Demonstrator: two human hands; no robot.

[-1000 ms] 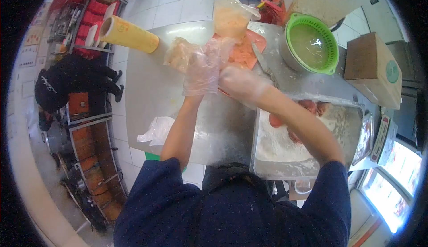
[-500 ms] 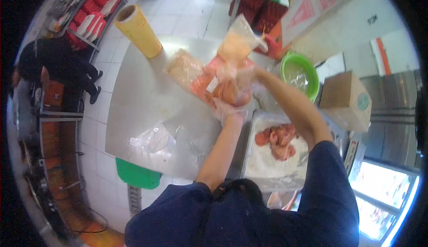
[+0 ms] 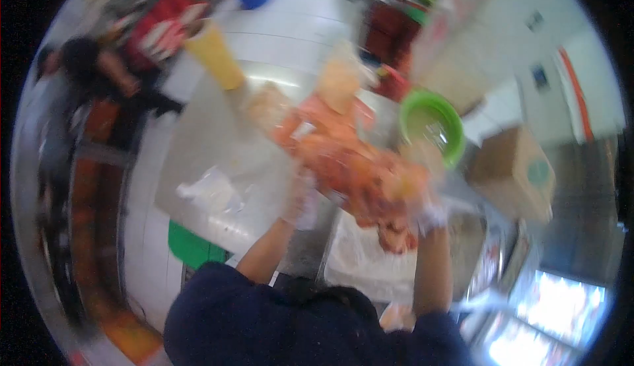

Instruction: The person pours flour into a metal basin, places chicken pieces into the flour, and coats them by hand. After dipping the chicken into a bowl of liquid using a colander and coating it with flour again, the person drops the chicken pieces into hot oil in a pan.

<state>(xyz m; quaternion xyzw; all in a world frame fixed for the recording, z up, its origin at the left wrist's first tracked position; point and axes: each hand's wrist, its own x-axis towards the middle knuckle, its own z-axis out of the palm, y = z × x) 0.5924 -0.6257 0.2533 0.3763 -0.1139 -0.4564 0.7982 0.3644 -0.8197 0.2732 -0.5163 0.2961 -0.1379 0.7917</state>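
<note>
Your left hand (image 3: 300,198), in a clear plastic glove, is at the near-left edge of the blurred orange-red mass of raw meat (image 3: 353,171); its fingers are too smeared to tell whether they grip. Your right hand (image 3: 428,201), gloved too, is at the mass's right end, and its hold cannot be told either.

Half a second ago both hands were close together by the red board; now they are well apart, with the meat stretching between them from the board side to over the far edge of the shallow metal tray (image 3: 353,285). That seems to bring your work over the tray as much as the board.

In the tray, more reddish meat pieces (image 3: 397,235) lie on white powder (image 3: 353,250).

Beyond your hands, a clear bag with pale yellow contents (image 3: 340,79) is at the mass's far side. The round green plastic colander (image 3: 426,95) is to the right, near the brown cardboard box (image 3: 515,171); the yellow cylindrical roll (image 3: 216,56) is at the table's far-left edge.
</note>
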